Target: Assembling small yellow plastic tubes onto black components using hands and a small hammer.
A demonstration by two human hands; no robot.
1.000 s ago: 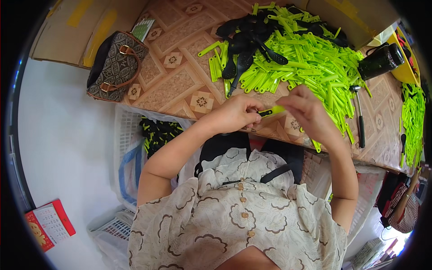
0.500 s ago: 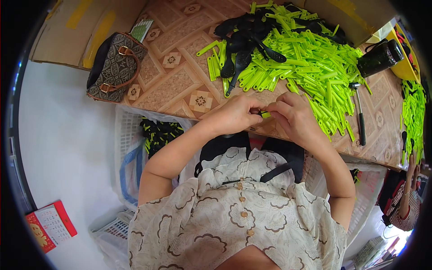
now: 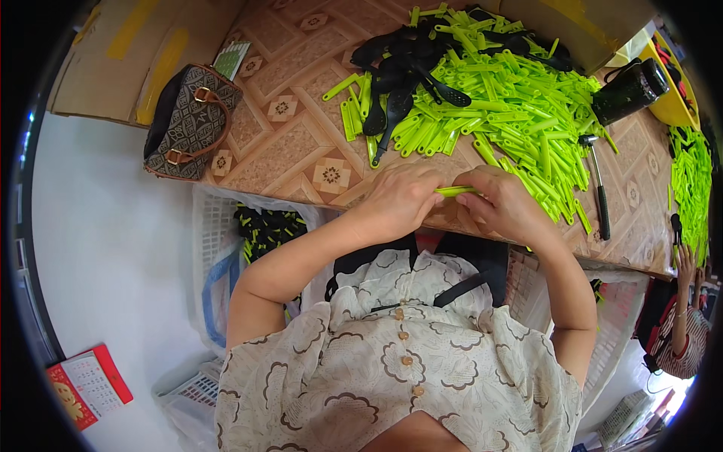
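A lime-green plastic handle piece [image 3: 453, 191] lies level between my hands at the table's near edge. My left hand [image 3: 403, 196] is closed on its left end, where the fingers hide whatever else they may hold. My right hand [image 3: 503, 200] pinches the other end between thumb and fingers. Just beyond them spreads a big heap of similar green handle pieces [image 3: 527, 128]. Black spoon-like utensils [image 3: 397, 109] lie on the heap's left side, a slotted spoon [image 3: 450, 93] among them.
Right of the heap are a hammer [image 3: 600, 188], a black bottle [image 3: 631, 92] and a yellow bin [image 3: 670, 105]. A patterned handbag [image 3: 188, 124] sits at the table's left corner. Below stands a white basket [image 3: 211, 226] holding black-and-green pieces. Another person [image 3: 681, 331] works at far right.
The green handle piece shows more between my hands, and the dark bit seen at my left fingertips is hidden now. My right hand has shifted slightly right and down.
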